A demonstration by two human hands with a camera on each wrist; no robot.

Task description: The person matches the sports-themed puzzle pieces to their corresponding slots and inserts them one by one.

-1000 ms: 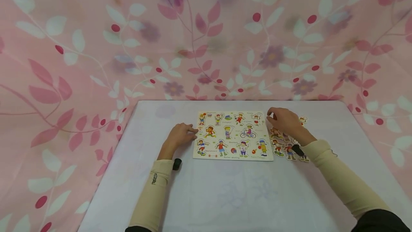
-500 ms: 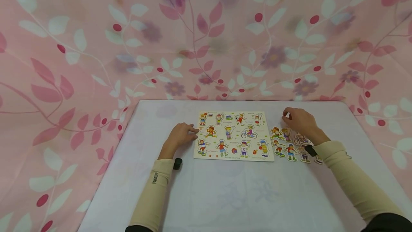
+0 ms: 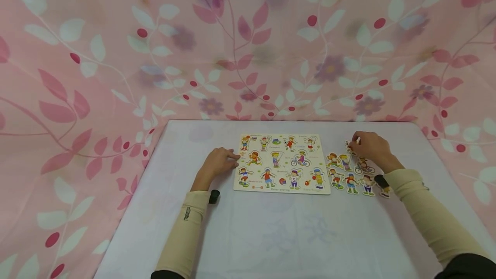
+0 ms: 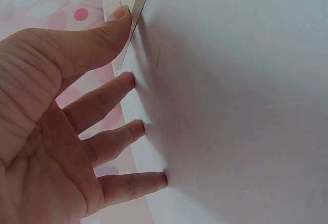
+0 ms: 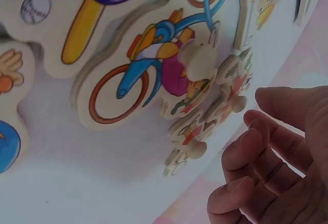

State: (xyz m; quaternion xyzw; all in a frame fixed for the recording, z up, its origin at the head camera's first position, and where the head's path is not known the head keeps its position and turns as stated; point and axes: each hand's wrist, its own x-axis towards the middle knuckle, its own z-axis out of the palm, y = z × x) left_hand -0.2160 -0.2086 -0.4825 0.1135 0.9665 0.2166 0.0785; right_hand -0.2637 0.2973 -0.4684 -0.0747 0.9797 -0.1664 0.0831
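Here, surface: white table (image 3: 271, 236), seen from the head view, backed by a pink leaf-print curtain (image 3: 116, 55).
Puzzle board: puzzle board (image 3: 281, 163) flat at table centre, printed with cartoon sports figures; long edge parallel to the near table edge.
Left hand: left hand (image 3: 217, 163) resting palm-down on the table at the board's left edge; fingers spread and nearly straight, gripping nothing.
Left wrist view: thumb tip (image 4: 119, 15) touching the board's edge (image 4: 134, 14); remaining fingertips (image 4: 137, 127) pressed on the white surface.
Right hand: right hand (image 3: 370, 149) to the right of the board, above the far end of the loose pieces; fingers curled, tips at a small figure piece (image 3: 350, 146) lying on the table.
Grip state, right: fingers bent and close together in the right wrist view (image 5: 277, 157), apart from the pieces there; pinch on the figure piece not confirmable.
Loose pieces: cluster of cut-out figure pieces (image 3: 350, 175) on the table just right of the board, lying flat, edges near or touching.
Bicycle piece: cyclist piece (image 5: 154, 65) with a small peg knob (image 5: 199, 60), flat beside the right hand; also visible at (image 3: 364, 168).
Sleeves: beige sleeves (image 3: 182, 236) on both forearms.
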